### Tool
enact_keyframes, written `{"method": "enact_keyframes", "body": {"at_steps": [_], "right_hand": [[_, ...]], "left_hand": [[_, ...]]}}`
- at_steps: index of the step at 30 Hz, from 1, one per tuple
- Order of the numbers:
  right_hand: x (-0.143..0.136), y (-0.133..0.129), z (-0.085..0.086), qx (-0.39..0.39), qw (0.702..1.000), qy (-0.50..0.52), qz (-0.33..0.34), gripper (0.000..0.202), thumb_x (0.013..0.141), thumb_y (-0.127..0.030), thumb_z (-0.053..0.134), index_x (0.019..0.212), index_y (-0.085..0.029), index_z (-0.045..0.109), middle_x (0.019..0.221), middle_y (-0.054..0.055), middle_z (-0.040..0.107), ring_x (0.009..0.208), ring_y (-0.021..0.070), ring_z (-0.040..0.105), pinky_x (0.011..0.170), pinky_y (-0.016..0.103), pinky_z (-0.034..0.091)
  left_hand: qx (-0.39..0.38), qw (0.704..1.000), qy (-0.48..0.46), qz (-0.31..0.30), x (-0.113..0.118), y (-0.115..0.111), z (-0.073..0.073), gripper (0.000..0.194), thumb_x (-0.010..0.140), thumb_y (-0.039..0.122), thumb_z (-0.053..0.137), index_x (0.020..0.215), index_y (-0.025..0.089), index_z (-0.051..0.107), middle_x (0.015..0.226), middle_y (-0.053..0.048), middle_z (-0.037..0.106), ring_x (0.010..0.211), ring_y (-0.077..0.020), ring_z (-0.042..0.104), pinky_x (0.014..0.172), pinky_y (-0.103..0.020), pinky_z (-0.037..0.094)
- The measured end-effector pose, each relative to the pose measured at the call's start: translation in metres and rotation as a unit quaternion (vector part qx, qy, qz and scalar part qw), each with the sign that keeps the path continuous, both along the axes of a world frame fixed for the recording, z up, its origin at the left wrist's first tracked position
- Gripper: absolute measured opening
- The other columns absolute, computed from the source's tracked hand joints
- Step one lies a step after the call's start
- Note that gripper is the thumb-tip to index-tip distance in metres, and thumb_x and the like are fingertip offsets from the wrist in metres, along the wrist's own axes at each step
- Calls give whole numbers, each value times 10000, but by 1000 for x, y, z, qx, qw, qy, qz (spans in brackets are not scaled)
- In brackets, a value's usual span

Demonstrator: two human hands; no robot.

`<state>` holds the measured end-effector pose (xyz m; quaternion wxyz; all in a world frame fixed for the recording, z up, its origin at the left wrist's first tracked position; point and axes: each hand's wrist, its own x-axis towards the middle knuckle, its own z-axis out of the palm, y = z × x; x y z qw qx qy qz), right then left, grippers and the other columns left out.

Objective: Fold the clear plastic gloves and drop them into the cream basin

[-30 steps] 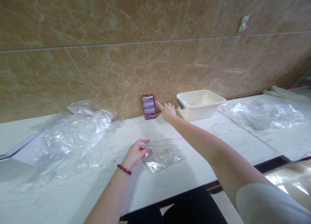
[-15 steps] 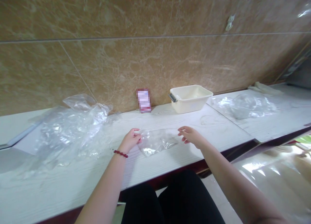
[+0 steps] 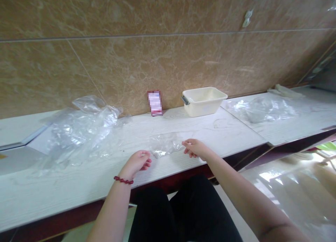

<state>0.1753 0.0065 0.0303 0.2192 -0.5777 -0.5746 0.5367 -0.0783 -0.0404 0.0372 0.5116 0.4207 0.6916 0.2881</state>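
Note:
A clear plastic bag (image 3: 166, 142) lies flat on the white wood-grain counter in front of me. My left hand (image 3: 137, 162), with a red bead bracelet at the wrist, is just off the bag's near left corner. Its fingers are loosely curled and apart, holding nothing I can see. At the bag's right edge is my right hand (image 3: 194, 149), fingers half bent and loosely apart. Its fingertips overlap the edge; whether they touch the film is unclear.
A large heap of clear bags (image 3: 81, 130) lies at left over a pale flat sheet. Against the wall stand a cream plastic bin (image 3: 203, 107) with a grey handle and a small blurred packet (image 3: 155, 104). More clear film (image 3: 262, 109) and a whitish glove-like item (image 3: 286, 91) lie right.
My left hand has drawn back toward me, away from the bag's left side. My right hand has come in leftward to its right edge. The view has tilted slightly.

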Motion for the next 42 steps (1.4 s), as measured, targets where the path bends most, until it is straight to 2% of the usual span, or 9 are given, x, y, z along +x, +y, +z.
{"method": "enact_keyframes", "body": {"at_steps": [5,9,16,26,30,35,40,42], "right_hand": [[-13,1,-3,30,999,11,-12,244,760,-409,431,833,-186,501,559,-24,547,338,17,380,305,125,244],[-20,1,2,23,999,19,-14,209,783,-361,411,788,-168,490,599,-1,573,354,17,418,313,119,252],[-22,2,5,-16,999,30,-20,187,799,-319,390,794,-150,471,757,53,611,422,40,515,320,120,268],[-15,3,0,-67,994,88,-10,224,825,-361,341,866,-162,433,964,90,589,548,72,590,348,118,283],[-14,5,-2,-63,993,97,-9,215,822,-357,346,860,-164,432,980,91,580,560,76,594,349,117,275],[-12,11,-7,-36,999,27,-2,229,804,-372,375,805,-158,457,884,62,602,494,57,568,345,120,279],[-5,16,-6,1,996,-82,45,221,772,-346,428,703,-142,480,587,22,579,382,57,501,318,134,260],[-4,16,-3,6,993,-108,55,217,763,-338,445,681,-141,488,529,12,560,360,54,480,325,139,275]], "left_hand": [[-13,993,-115,27,12,-9,-2,221,705,275,517,863,132,460,679,-39,583,575,-106,573,507,-211,440],[-31,984,-171,45,21,-11,0,190,704,209,535,849,129,442,702,-62,600,598,-124,592,580,-254,476],[-51,970,-224,73,25,-1,-1,111,695,167,559,755,104,490,681,-73,605,629,-136,605,636,-261,497],[-68,960,-265,68,28,4,4,111,723,134,537,786,136,446,707,-57,615,665,-138,614,643,-259,507],[-72,954,-286,61,30,7,4,81,729,131,530,775,124,463,744,-74,620,684,-142,616,663,-249,508],[-76,963,-253,61,29,10,3,49,717,108,538,726,101,490,699,-71,614,635,-122,610,623,-215,504],[-79,973,-210,42,25,13,0,50,708,114,539,677,89,509,641,-68,601,587,-102,592,570,-187,489],[-90,977,-191,32,23,13,0,58,708,127,536,675,87,510,626,-64,595,576,-100,589,543,-178,480]]}}
